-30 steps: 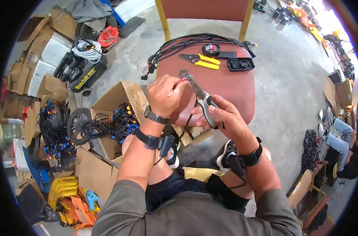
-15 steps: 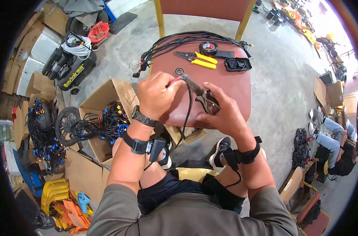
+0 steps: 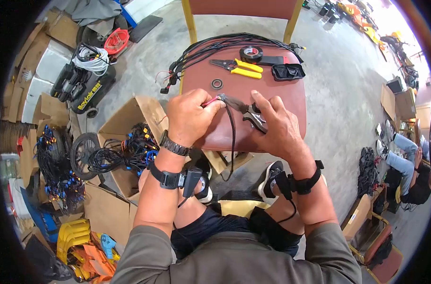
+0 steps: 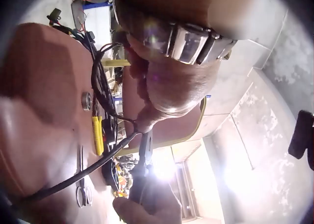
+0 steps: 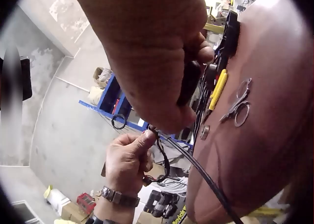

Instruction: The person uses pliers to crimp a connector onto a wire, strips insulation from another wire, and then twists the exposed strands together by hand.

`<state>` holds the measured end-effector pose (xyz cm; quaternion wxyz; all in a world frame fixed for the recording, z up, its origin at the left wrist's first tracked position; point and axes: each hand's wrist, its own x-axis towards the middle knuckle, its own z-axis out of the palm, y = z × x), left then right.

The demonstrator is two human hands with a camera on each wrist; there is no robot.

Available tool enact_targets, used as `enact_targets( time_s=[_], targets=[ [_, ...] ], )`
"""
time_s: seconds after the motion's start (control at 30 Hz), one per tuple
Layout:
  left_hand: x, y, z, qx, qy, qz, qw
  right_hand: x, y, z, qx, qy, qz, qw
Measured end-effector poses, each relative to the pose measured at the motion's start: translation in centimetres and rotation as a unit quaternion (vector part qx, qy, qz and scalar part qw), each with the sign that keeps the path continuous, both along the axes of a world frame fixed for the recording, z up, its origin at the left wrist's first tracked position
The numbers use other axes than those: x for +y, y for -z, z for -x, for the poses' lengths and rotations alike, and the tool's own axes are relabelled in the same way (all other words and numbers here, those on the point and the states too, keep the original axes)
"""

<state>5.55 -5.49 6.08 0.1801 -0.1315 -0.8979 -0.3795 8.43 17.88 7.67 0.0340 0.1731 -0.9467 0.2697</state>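
Left hand (image 3: 189, 116): fingers curled, thumb and forefinger pinching the red wire (image 3: 209, 101) just behind its free end, above the front of the chair seat (image 3: 281, 92). Right hand (image 3: 277, 125): closed round the grips of the pliers (image 3: 237, 105), whose nose meets that wire end close beside the left fingertips. Risk, as judged: with the nose this near, a slip could nip skin; too hard a squeeze could sever the strands; a slack pinch could let the wire pull free. Pose: both forearms reach forward over the knees, left knuckles up, right palm down, pliers pointing towards the left hand. Black cable (image 3: 232, 142) hangs from the pinch past the seat edge. Beyond, on the seat: metal ring (image 3: 217, 84), yellow-handled pliers (image 3: 239, 67), tape roll (image 3: 251, 53), black plastic cover (image 3: 288, 72), wiring bundle (image 3: 211, 47)
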Motion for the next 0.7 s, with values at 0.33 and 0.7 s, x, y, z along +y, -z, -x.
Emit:
enact_targets(
  time_s=[0.33,0.7],
  targets=[
    [0.1,0.3,-0.7,-0.176,0.018,-0.138,0.974,0.5,1.4,0.2,0.119,-0.048,-0.014,0.992],
    [-0.3,0.2,-0.3,-0.187,0.019,-0.074,0.98,-0.1,1.6,-0.3,0.056,-0.028,-0.063,0.996]
  ],
)
